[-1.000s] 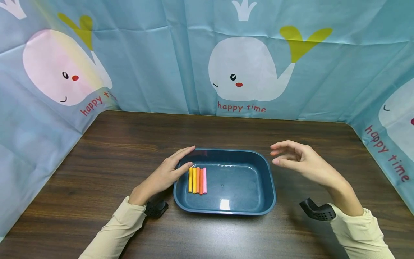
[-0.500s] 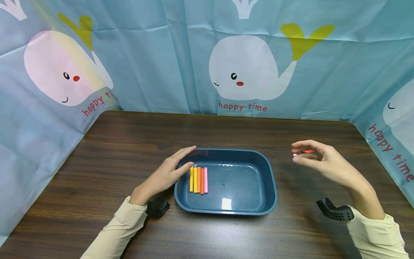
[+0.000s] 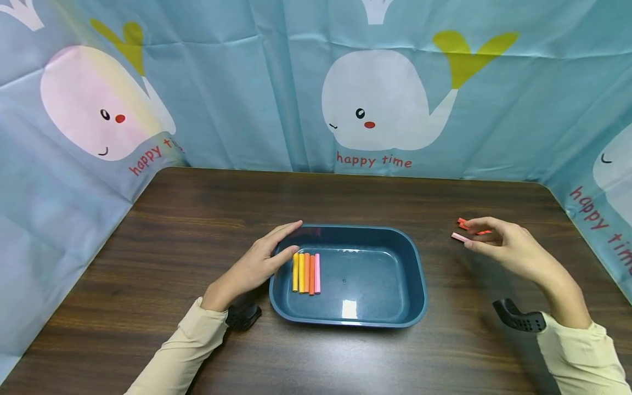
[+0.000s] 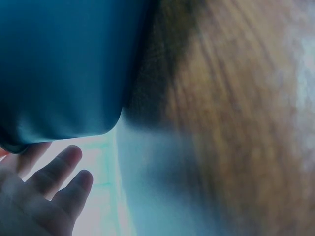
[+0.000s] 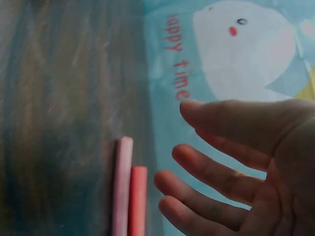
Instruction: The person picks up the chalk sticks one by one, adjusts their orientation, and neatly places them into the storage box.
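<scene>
A dark blue plastic tray point(image 3: 348, 323) lies on the table. Along its left side several chalk sticks point(image 3: 302, 273), in yellow, orange and pink, stand in a neat row. My left hand point(image 3: 252, 263) rests on the tray's left rim, thumb over the inside and relaxed fingers outside. My right hand point(image 3: 515, 249) hovers right of the tray, loosely bent, thumb and fingers apart with nothing between them. A pink chalk stick point(image 3: 459, 237) and red chalk sticks point(image 3: 462, 224) lie by its fingertips, partly hidden. In the right wrist view a pink point(image 5: 123, 187) and a red chalk stick point(image 5: 138, 199) lie side by side.
The dark wooden table point(image 3: 207, 197) reaches back to a blue whale-print curtain point(image 3: 237, 109), which hangs round the far and side edges. Black wrist straps point(image 3: 518, 316) sit at both cuffs.
My right hand has moved away from the tray to the right, and chalk sticks have come into view by its fingers. The left hand keeps its place on the rim. The view has shifted slightly.
</scene>
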{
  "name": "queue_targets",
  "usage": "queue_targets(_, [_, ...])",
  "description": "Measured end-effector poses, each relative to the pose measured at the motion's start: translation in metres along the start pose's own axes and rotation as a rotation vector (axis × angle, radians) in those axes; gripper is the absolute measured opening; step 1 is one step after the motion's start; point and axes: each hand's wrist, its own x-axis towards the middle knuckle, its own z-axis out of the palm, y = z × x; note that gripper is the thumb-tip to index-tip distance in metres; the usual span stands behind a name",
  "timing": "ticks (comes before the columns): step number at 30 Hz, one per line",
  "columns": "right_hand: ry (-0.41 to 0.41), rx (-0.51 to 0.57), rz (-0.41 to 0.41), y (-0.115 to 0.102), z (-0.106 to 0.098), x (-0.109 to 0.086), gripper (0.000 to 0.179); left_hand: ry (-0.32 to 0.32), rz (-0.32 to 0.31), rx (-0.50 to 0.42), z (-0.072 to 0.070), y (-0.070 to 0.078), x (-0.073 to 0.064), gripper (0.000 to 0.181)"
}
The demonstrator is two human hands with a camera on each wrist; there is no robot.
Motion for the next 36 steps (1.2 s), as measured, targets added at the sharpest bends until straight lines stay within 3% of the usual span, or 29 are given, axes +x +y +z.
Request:
queue_targets(7, [-0.022,-0.108,0.015,0.009,0.009,0.004,0.048,-0.002,-0.005,0.000,0.000,-0.001,0.001,0.058])
queue_targets(15, [0.003,-0.170,-0.017,0.015,0.016,0.008,0.039,-0.001,0.005,0.007,-0.001,-0.002,0.002,0.058])
queue_targets(31, [-0.008,-0.209,-0.034,0.020,0.027,0.012,0.024,-0.002,0.009,0.006,-0.001,0.001,0.001,0.057])
queue_targets(36, [-0.021,-0.207,-0.036,0.016,0.025,0.011,0.027,0.001,0.012,0.006,-0.001,0.000,0.000,0.057])
